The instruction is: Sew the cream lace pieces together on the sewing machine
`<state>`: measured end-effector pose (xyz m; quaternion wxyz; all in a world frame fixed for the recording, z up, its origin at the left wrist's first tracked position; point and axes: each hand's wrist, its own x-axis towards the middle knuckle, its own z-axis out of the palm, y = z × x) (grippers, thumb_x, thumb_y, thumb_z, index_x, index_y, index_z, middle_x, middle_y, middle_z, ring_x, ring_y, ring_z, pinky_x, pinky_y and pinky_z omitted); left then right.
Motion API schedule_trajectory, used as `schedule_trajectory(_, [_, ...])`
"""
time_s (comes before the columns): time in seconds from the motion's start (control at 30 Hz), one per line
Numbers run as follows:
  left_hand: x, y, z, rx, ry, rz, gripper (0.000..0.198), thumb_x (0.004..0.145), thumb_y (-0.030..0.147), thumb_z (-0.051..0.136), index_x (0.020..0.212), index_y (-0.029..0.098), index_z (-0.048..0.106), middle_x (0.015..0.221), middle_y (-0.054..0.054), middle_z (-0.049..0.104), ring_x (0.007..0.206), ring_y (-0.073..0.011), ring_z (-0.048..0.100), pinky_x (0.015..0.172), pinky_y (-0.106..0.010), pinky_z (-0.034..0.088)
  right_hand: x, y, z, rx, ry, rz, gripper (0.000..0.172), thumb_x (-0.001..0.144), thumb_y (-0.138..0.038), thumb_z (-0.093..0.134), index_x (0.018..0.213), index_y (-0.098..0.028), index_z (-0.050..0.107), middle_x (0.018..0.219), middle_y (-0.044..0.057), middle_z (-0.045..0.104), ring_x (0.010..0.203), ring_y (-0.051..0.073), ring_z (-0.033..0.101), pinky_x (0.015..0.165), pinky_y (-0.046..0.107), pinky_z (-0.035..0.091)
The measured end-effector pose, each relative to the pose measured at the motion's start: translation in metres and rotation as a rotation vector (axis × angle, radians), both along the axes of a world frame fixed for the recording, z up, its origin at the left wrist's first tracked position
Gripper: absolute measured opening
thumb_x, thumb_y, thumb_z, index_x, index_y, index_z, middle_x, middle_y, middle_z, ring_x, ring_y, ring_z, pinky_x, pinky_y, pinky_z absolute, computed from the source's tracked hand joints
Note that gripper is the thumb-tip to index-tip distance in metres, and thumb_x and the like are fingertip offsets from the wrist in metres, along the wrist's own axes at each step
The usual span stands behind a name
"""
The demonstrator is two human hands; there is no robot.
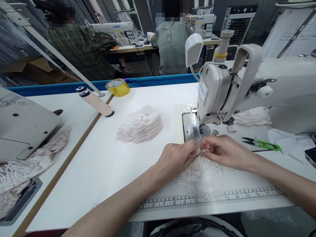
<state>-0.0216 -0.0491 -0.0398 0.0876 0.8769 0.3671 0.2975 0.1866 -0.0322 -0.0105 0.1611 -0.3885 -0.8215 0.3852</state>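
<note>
Both my hands meet just in front of the white sewing machine and pinch the top edge of a pale lace piece. My left hand grips the edge from the left with closed fingers. My right hand holds the same edge from the right, fingers curled. The lace hangs down flat onto the white table toward the printed ruler. The machine's needle plate lies right behind my fingers.
A stack of lace pieces lies left of the machine. Green thread snips and white cloth lie at right. Yellow tape roll and a thread cone lie behind. Two people sit at far machines.
</note>
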Motion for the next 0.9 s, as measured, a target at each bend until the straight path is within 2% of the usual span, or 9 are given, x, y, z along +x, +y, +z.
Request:
schedule_trajectory(0.07, [-0.002, 0.002, -0.001, 0.104, 0.002, -0.010, 0.017, 0.089, 0.018, 0.047, 0.075, 0.020, 0.038, 0.051, 0.010, 0.039, 0.041, -0.0054, 0.030, 0.045, -0.019, 0.023, 0.003, -0.003, -0.009, 0.178, 0.041, -0.008, 0.009, 0.089, -0.025, 0.052, 0.096, -0.020, 0.054, 0.064, -0.004, 0.056, 0.054, 0.011, 0.052, 0.050, 0.023, 0.037])
schedule_trajectory(0.13, [-0.003, 0.003, 0.000, 0.132, 0.021, -0.020, 0.017, 0.089, 0.017, 0.045, 0.074, 0.020, 0.038, 0.051, 0.010, 0.041, 0.041, -0.0059, 0.032, 0.044, -0.019, 0.023, 0.005, -0.005, -0.017, 0.292, 0.077, 0.006, 0.012, 0.090, -0.023, 0.050, 0.101, -0.019, 0.052, 0.064, -0.004, 0.055, 0.051, 0.009, 0.049, 0.049, 0.022, 0.036])
schedule_trajectory(0.3, [-0.002, 0.001, 0.000, 0.094, 0.062, -0.047, 0.019, 0.090, 0.017, 0.043, 0.073, 0.020, 0.037, 0.053, 0.008, 0.044, 0.042, -0.0063, 0.034, 0.044, -0.019, 0.026, 0.006, -0.008, -0.025, 0.446, 0.086, 0.039, 0.018, 0.091, -0.017, 0.048, 0.109, -0.018, 0.049, 0.062, -0.006, 0.054, 0.048, 0.009, 0.047, 0.047, 0.022, 0.035])
schedule_trajectory(0.47, [-0.002, 0.000, -0.001, 0.071, 0.045, -0.036, 0.019, 0.089, 0.017, 0.044, 0.073, 0.021, 0.037, 0.054, 0.009, 0.044, 0.042, -0.0060, 0.034, 0.045, -0.019, 0.028, 0.005, -0.009, -0.026, 0.505, 0.083, 0.029, 0.014, 0.092, -0.020, 0.048, 0.106, -0.019, 0.049, 0.068, -0.004, 0.059, 0.050, 0.009, 0.051, 0.048, 0.022, 0.037])
schedule_trajectory(0.73, [-0.001, -0.001, -0.003, 0.079, -0.007, -0.045, 0.019, 0.088, 0.013, 0.046, 0.074, 0.021, 0.036, 0.055, 0.010, 0.043, 0.043, -0.0057, 0.034, 0.044, -0.019, 0.027, 0.005, -0.009, -0.026, 0.561, 0.115, 0.061, 0.017, 0.091, -0.016, 0.048, 0.107, -0.017, 0.051, 0.063, -0.006, 0.055, 0.049, 0.009, 0.048, 0.048, 0.022, 0.039])
schedule_trajectory(0.9, [0.000, -0.003, -0.001, 0.060, -0.067, -0.055, 0.019, 0.093, 0.026, 0.047, 0.078, 0.021, 0.038, 0.056, 0.010, 0.046, 0.041, -0.0043, 0.034, 0.045, -0.018, 0.030, 0.002, -0.010, -0.026, 0.623, 0.157, 0.071, 0.014, 0.091, -0.014, 0.047, 0.102, -0.017, 0.055, 0.063, -0.004, 0.057, 0.050, 0.009, 0.050, 0.048, 0.022, 0.040])
